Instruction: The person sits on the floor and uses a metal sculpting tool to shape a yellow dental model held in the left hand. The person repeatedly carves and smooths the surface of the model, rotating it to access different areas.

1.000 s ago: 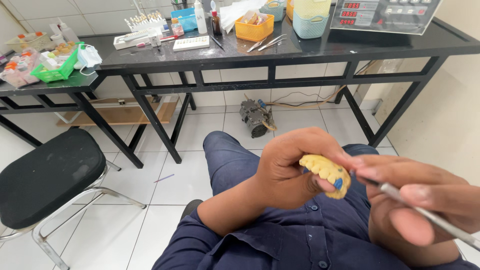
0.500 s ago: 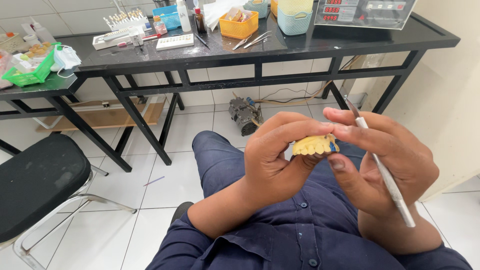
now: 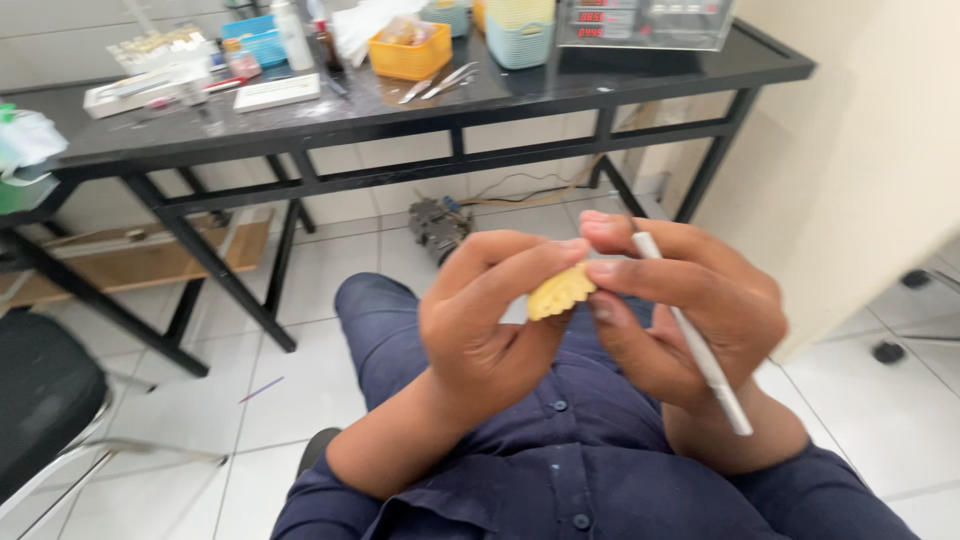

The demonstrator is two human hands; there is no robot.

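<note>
Here both hands pinch the yellow cast (image 3: 560,291) at chest height: left hand (image 3: 490,330) grips it, right hand (image 3: 680,320) steadies it, tool (image 3: 692,340) tucked along the palm. Looks like inspection mid-trimming; re-gripping the tool likely comes first.

Two hands: the left (image 3: 490,330) and the right (image 3: 690,320), meeting at centre. One yellow tooth cast (image 3: 560,292) sits between them. One white tool (image 3: 692,338) lies in the right. At twelve o'clock stands one black table (image 3: 400,110), bearing one orange basket (image 3: 411,56), one pale basket (image 3: 519,32), one blue basket (image 3: 252,42), two white trays (image 3: 275,92) and one bottle (image 3: 291,34). One stool (image 3: 40,395) at eight o'clock. One motor (image 3: 437,226) on the floor.
</note>
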